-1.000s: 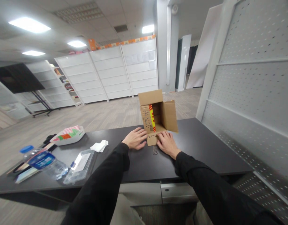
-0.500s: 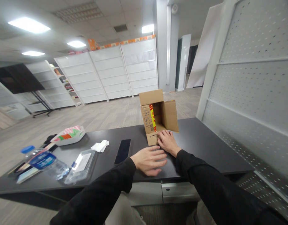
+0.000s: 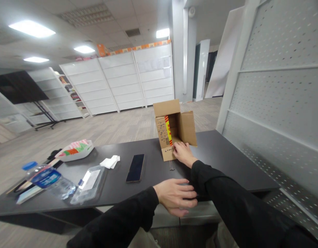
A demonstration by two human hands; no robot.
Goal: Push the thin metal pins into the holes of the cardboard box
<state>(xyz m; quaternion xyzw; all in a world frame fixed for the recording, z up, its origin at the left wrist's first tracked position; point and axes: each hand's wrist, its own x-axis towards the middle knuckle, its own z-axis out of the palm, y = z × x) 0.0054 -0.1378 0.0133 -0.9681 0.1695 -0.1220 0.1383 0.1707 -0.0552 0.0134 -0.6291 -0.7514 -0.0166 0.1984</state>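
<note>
An open cardboard box (image 3: 162, 132) with yellow-and-red tape lies on its side on the dark table, its opening toward me. My right hand (image 3: 184, 153) is at the box's lower front flap, fingers bent over it and the thumb side near a row of small dark holes or dots. Whether a small item sits under those fingertips is hidden. Several thin metal screws or nails (image 3: 171, 165) lie in front of the flap. My left hand (image 3: 176, 195) hovers by the table's front edge, fingers stretched out, holding nothing visible.
A phone (image 3: 135, 167) lies left of the box. Further left are crumpled white paper (image 3: 110, 162), a clear plastic case (image 3: 88, 182), a water bottle (image 3: 49, 177) and a white basket (image 3: 78, 153) with colourful packets. A perforated panel (image 3: 275, 93) stands on the right.
My left hand has moved down and right, toward the table's front edge, uncovering the thin metal pieces. My right hand has shifted slightly but stays at the box flap.
</note>
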